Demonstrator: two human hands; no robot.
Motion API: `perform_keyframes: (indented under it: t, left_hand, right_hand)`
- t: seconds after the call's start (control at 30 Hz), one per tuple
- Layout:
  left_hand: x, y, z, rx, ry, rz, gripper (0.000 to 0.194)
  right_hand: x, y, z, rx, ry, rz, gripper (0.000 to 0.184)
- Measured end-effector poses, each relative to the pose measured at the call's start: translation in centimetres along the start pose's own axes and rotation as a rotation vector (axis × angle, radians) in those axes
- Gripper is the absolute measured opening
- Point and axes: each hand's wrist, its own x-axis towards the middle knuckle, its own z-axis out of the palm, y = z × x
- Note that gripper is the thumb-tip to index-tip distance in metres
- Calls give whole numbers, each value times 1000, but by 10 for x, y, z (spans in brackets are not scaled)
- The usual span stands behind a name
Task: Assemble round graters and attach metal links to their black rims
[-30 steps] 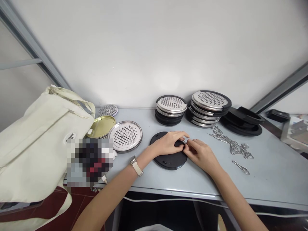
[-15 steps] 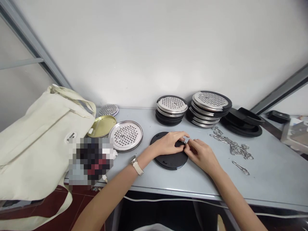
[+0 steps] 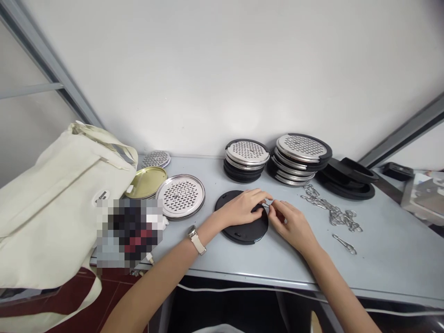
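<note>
A round black plastic disc [image 3: 247, 233] lies flat on the table below my hands. My left hand [image 3: 245, 206] rests over it from the left, a watch on the wrist, its thumb and fingers curled at a thin metal wire clip [image 3: 266, 204]. From the right, my right hand [image 3: 289, 224] pinches the other end of this clip between thumb and fingertips, above the disc's right edge. My fingers hide part of the clip. A loose wire clip [image 3: 344, 243] and a heap of similar clips [image 3: 333, 210] lie to the right.
Behind the disc stand two stacks of perforated metal graters with black rims, a smaller one [image 3: 247, 157] and a taller one [image 3: 301, 155]. Black rings [image 3: 350, 178] sit farther right. Left are a grater disc [image 3: 180, 196], gold lids [image 3: 147, 181] and a cream bag [image 3: 62, 208].
My right hand has drawn slightly away from the left, and more of the wire clip shows between them. The disc stays under my left hand. The view shifts slightly.
</note>
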Motion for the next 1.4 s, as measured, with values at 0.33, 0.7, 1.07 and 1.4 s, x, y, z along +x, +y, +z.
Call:
perform_keyframes:
  t: [0.33, 0.7, 1.07, 1.4]
  left_hand:
    - [-1, 2, -2, 56, 5, -11, 34]
    - [-1, -5, 2, -1, 21, -2, 37]
    - [-1, -3, 2, -41, 33, -55, 43]
    - [0, -5, 2, -56, 42, -40, 43]
  right_hand:
    - [2, 1, 4, 23, -140, 48, 24]
    - [2, -1, 3, -5, -131, 59, 23]
    - [3, -1, 4, -10, -84, 27, 24]
    - [3, -1, 4, -1, -83, 29, 23]
